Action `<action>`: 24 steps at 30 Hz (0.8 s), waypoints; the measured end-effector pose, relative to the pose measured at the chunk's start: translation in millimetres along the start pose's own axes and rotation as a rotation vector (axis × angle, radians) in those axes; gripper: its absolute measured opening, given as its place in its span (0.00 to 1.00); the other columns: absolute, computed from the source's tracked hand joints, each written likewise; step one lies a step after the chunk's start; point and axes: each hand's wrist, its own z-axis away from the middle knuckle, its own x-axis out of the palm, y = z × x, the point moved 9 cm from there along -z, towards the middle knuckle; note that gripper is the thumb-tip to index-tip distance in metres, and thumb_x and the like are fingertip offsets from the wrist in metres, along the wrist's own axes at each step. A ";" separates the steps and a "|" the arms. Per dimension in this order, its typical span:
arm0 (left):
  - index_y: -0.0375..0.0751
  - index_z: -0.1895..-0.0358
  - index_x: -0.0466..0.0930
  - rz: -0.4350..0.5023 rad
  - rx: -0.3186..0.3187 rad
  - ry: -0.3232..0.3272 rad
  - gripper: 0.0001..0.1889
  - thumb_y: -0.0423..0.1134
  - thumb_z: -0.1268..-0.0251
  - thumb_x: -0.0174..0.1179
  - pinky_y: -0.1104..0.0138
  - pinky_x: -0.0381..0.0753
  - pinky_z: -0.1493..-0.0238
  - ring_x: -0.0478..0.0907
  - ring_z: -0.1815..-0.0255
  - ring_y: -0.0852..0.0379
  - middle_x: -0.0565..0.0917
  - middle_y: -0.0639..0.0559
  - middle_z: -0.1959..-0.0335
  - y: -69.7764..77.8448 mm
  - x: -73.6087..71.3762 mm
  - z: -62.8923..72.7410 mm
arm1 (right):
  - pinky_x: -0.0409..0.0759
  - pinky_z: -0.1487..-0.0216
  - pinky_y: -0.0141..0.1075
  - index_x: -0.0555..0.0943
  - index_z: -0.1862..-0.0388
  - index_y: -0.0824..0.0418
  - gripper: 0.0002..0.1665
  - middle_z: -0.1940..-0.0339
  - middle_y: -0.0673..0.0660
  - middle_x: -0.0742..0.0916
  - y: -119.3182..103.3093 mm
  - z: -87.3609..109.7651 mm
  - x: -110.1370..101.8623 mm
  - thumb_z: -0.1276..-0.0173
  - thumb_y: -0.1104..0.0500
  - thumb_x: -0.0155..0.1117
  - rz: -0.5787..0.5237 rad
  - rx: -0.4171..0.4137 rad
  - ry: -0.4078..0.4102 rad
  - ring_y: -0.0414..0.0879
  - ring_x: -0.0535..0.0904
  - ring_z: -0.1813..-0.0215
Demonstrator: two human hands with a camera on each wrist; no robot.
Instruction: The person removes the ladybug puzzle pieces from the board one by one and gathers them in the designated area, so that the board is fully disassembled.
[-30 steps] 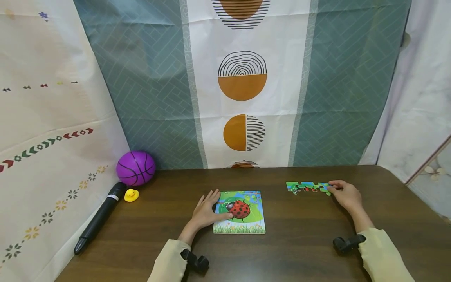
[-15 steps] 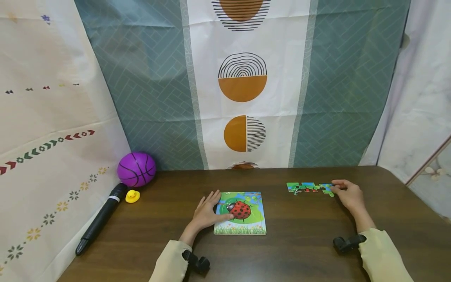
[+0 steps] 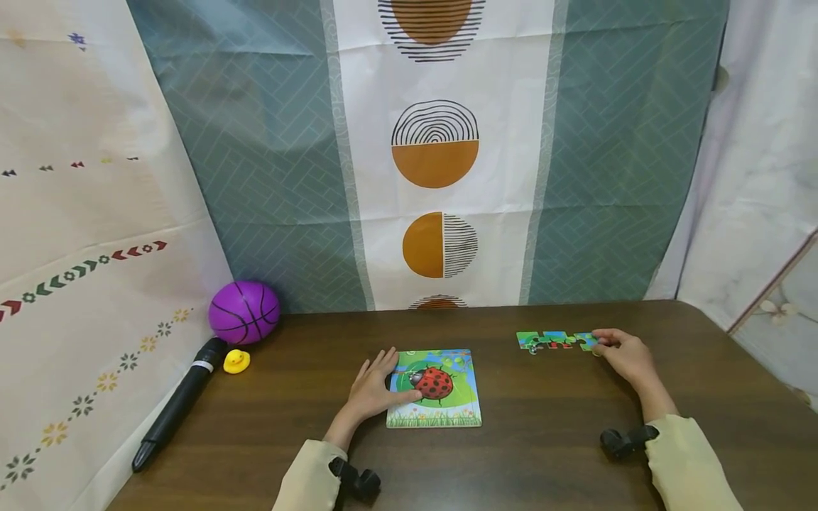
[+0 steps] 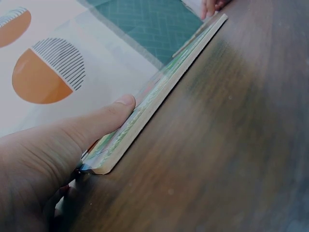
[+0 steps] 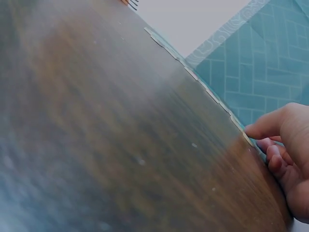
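My left hand point(image 3: 372, 392) rests at the left edge of a square ladybug puzzle board point(image 3: 450, 410), its fingers straight and its thumb lying over the picture. In the left wrist view, the thumb point(image 4: 113, 114) touches the board's top near its pale front edge. To the right, my right hand point(image 3: 629, 358) pinches the puzzle piece point(image 3: 584, 339) at the right end of a short row. The other puzzle pieces point(image 3: 554, 336), blue and green with red and black bits, lie flat to its left. From the right wrist the row point(image 5: 195, 75) shows edge-on, the thumb at its near end.
A purple basketball-patterned ball point(image 3: 244, 312) sits at the table's back left. In front of it are a yellow rubber duck point(image 3: 236, 361) and a black folded umbrella point(image 3: 175, 408). Patterned curtains point(image 3: 281, 177) hang behind the brown table point(image 3: 511, 461).
The right-end puzzle piece shifts slightly right, then back left toward its neighbour, with my right hand on it. My left hand stays on the board. The head view shifts a little.
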 end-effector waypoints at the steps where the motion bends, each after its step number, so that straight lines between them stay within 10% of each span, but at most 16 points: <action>1: 0.33 0.26 0.58 0.001 -0.001 0.000 0.51 0.57 0.48 0.71 0.41 0.44 0.22 0.50 0.20 0.39 0.59 0.39 0.23 0.2 -0.1 -0.3 | 0.70 0.59 0.38 0.80 0.46 0.69 0.21 0.55 0.68 0.85 -0.2 -0.2 0.1 0.32 0.56 0.61 0.001 -0.003 0.001 0.50 0.79 0.59; 14: 0.35 0.25 0.58 -0.009 0.005 -0.016 0.53 0.61 0.49 0.70 0.41 0.43 0.22 0.50 0.20 0.38 0.59 0.40 0.22 -1.7 0.8 3.7 | 0.71 0.59 0.43 0.80 0.46 0.68 0.23 0.53 0.68 0.85 -5.6 2.7 4.5 0.30 0.51 0.62 0.030 -0.004 -0.014 0.61 0.79 0.54; 24: 0.34 0.25 0.57 -0.011 -0.003 -0.012 0.51 0.58 0.47 0.70 0.42 0.43 0.21 0.49 0.20 0.40 0.58 0.40 0.22 -0.2 0.3 0.5 | 0.68 0.63 0.34 0.81 0.47 0.67 0.22 0.57 0.64 0.86 -3.4 -0.4 0.7 0.31 0.52 0.63 -0.033 0.000 0.057 0.34 0.73 0.64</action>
